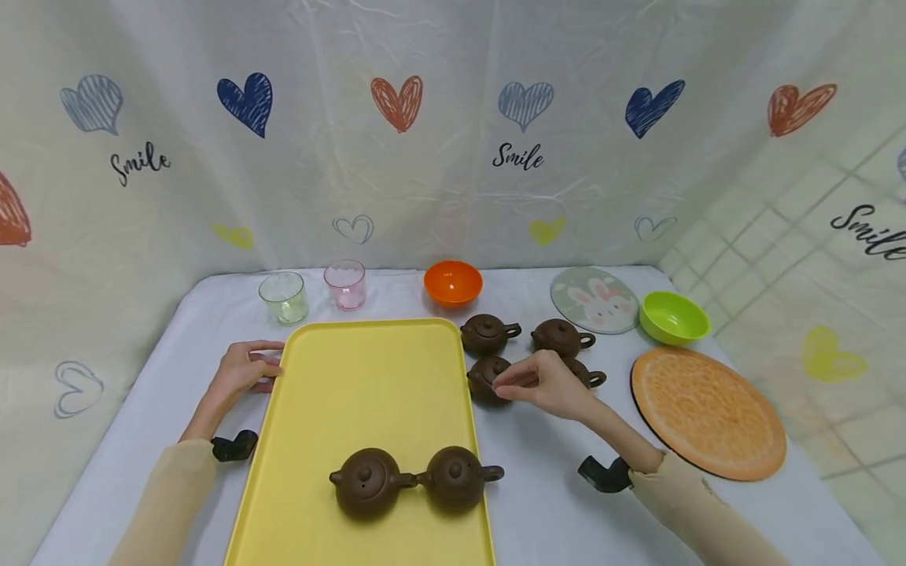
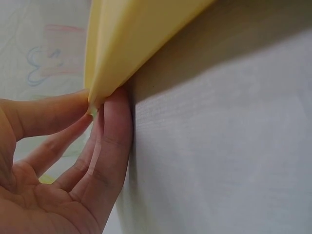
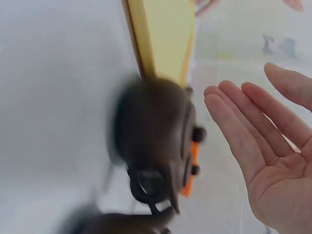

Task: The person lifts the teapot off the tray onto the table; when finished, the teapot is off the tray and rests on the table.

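Note:
My left hand point(image 1: 248, 368) is at the left edge of a yellow tray point(image 1: 378, 393). In the left wrist view, its thumb and fingers pinch the tray's rim point(image 2: 109, 63). My right hand point(image 1: 548, 385) hovers over a dark brown teapot point(image 1: 483, 383) just right of the tray. The right wrist view shows its fingers point(image 3: 239, 131) extended, apart from the blurred teapot point(image 3: 156, 122) and holding nothing. Two brown teapots, a left one point(image 1: 366, 481) and a right one point(image 1: 454, 478), sit side by side on the tray's near part; the right one's handle sticks out past the rim.
More brown teapots point(image 1: 485, 334) point(image 1: 557, 338) stand beyond my right hand, one partly hidden by it. At the back are two glass cups point(image 1: 285, 299) point(image 1: 345, 284) and an orange bowl point(image 1: 453, 284). A rabbit mat point(image 1: 593, 299), green bowl point(image 1: 674, 318) and round orange-brown mat point(image 1: 708, 413) lie right.

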`<state>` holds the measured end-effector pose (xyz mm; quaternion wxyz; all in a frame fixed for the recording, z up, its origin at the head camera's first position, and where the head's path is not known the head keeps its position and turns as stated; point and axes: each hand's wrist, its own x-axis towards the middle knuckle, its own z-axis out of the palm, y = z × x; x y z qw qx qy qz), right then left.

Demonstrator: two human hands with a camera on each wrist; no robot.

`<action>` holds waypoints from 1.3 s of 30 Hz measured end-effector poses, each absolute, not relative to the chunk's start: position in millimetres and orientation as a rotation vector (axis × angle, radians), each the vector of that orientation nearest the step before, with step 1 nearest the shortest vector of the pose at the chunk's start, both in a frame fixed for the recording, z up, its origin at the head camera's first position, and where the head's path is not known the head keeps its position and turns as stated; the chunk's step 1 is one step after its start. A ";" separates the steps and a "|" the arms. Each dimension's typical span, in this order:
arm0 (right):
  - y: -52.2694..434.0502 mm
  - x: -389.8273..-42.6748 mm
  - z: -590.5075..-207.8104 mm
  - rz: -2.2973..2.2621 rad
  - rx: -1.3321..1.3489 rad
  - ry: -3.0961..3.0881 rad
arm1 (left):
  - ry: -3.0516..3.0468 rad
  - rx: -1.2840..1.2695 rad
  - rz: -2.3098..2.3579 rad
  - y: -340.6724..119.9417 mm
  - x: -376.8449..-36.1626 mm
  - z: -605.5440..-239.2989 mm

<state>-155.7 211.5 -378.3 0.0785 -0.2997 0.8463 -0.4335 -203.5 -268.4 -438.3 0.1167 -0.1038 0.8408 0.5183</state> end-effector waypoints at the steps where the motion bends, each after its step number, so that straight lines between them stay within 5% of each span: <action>1: 210.0 -151.5 -380.6 -1.306 -0.916 2.507 | 2.459 -0.299 1.523 -268.7 -203.3 -438.2; 14: 197.0 -107.5 -397.1 -1.321 -0.752 2.306 | 2.448 -0.266 1.537 -270.2 -203.0 -435.8; 39: 183.1 -80.9 -407.4 -1.302 -0.728 2.379 | 2.458 -0.319 1.524 -269.7 -202.7 -438.2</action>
